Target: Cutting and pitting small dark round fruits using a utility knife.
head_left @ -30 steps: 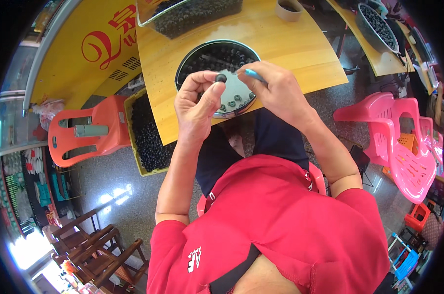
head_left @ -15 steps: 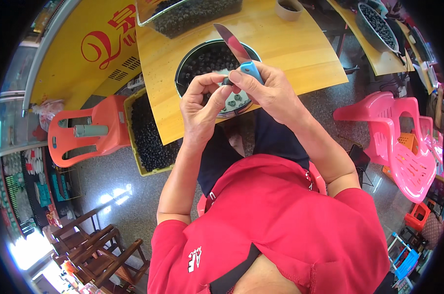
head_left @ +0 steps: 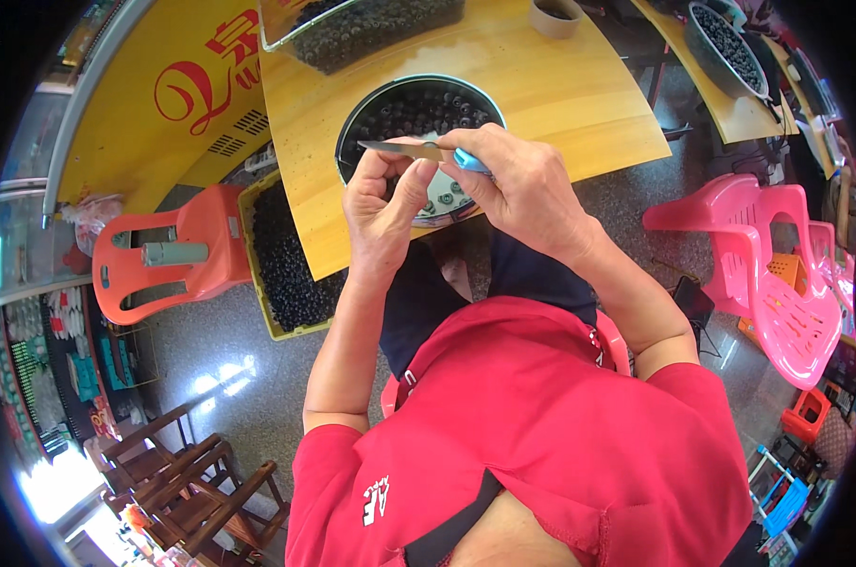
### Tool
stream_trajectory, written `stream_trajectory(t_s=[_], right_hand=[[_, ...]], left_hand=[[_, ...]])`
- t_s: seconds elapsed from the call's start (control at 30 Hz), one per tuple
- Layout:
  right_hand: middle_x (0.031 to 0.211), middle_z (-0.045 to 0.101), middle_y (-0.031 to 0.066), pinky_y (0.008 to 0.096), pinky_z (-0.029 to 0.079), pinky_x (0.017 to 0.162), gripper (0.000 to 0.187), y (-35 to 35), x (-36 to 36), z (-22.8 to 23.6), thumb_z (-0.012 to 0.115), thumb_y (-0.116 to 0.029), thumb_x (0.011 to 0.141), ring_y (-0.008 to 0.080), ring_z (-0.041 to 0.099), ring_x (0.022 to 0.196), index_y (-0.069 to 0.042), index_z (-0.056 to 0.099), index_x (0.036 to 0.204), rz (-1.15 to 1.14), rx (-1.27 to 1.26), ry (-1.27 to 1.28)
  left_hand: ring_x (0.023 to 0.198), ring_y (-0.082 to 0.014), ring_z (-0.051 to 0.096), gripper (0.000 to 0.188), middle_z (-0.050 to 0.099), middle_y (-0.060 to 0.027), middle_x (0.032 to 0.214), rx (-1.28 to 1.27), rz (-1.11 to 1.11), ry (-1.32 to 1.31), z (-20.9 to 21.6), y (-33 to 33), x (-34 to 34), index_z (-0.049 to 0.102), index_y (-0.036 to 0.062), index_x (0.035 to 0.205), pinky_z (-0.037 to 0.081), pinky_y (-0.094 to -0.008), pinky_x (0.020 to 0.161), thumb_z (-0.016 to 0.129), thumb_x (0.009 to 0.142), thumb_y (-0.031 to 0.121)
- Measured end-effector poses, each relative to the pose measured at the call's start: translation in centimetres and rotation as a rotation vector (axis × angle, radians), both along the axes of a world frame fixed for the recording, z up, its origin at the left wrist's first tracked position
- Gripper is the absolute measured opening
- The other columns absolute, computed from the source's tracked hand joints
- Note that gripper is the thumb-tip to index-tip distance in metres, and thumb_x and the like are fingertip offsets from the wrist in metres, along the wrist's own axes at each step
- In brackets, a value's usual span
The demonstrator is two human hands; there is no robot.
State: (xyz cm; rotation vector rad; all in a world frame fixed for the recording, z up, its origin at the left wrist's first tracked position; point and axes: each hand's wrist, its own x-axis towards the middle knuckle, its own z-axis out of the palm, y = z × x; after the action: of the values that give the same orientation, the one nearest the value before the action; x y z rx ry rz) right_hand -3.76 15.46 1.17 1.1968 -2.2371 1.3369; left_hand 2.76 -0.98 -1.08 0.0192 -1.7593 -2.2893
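Over a round pot (head_left: 341,142) on the wooden table, both my hands meet at the fingertips. My right hand (head_left: 532,189) grips a knife (head_left: 390,147) by its blue handle, with the blade pointing left across the fingertips of my left hand (head_left: 379,208). My left thumb and fingers pinch a small dark round piece (head_left: 431,146) against the blade; it is mostly hidden, and I cannot tell its kind. Many similar dark round pieces (head_left: 418,113) lie in the pot, and several paler greenish ones show near its close edge.
A clear bin (head_left: 376,38) of dark pieces and a tape roll (head_left: 555,19) stand at the table's far side. A yellow crate (head_left: 275,321) of dark pieces is left of my legs. An orange chair (head_left: 177,250) stands left, pink chairs (head_left: 730,227) right.
The knife has swung from pointing up and away to lying level, pointing left, its blade now at the left fingertips. My right hand has turned with it; my left hand has barely moved.
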Motion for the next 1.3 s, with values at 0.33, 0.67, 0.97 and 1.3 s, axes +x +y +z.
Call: stream_trajectory(t_s=[0.33,0.67,0.97,1.3], right_hand=[[0.079,0.062,0.0111,0.0357,0.049,0.056,0.018,0.1,-0.1,-0.3,0.065,-0.009,0.084,0.0287,0.062,0.066,-0.005,0.062,0.101,-0.040,0.099,0.032],[0.080,0.062,0.0118,0.0326,0.049,0.060,0.016,-0.1,-0.4,-1.5,0.062,-0.015,0.089,0.0246,0.063,0.068,-0.002,0.062,0.097,-0.049,0.068,-0.069],[0.078,0.058,-0.0033,0.0219,0.045,0.065,0.024,-0.7,0.2,0.5,0.063,-0.025,0.092,0.0049,0.054,0.074,-0.001,0.063,0.094,0.189,-0.309,-0.799],[0.074,0.057,-0.0014,0.0233,0.042,0.057,0.020,-0.2,0.2,0.5,0.061,-0.022,0.093,0.0071,0.052,0.067,-0.001,0.061,0.092,0.137,-0.222,-0.722]], left_hand=[[0.074,-0.0017,0.050,0.025,0.062,0.0009,0.090,0.007,0.016,-0.007,0.1,0.0,0.0,0.057,0.0041,0.111,0.038,-0.0147,0.061,0.066,0.090,0.013],[0.074,-0.0017,0.051,0.022,0.063,0.0010,0.090,0.064,0.008,0.079,0.2,-0.3,0.0,0.061,0.0033,0.108,0.040,-0.0149,0.064,0.068,0.087,0.009],[0.075,-0.0024,0.052,0.026,0.063,0.0012,0.089,-0.070,0.081,0.078,-0.1,0.4,-0.2,0.066,0.0020,0.110,0.042,-0.0163,0.067,0.070,0.085,0.006],[0.069,-0.0021,0.048,0.023,0.059,0.0032,0.081,-0.013,0.080,0.048,0.4,0.6,-0.2,0.062,0.0026,0.106,0.039,-0.0156,0.062,0.070,0.085,0.008]])
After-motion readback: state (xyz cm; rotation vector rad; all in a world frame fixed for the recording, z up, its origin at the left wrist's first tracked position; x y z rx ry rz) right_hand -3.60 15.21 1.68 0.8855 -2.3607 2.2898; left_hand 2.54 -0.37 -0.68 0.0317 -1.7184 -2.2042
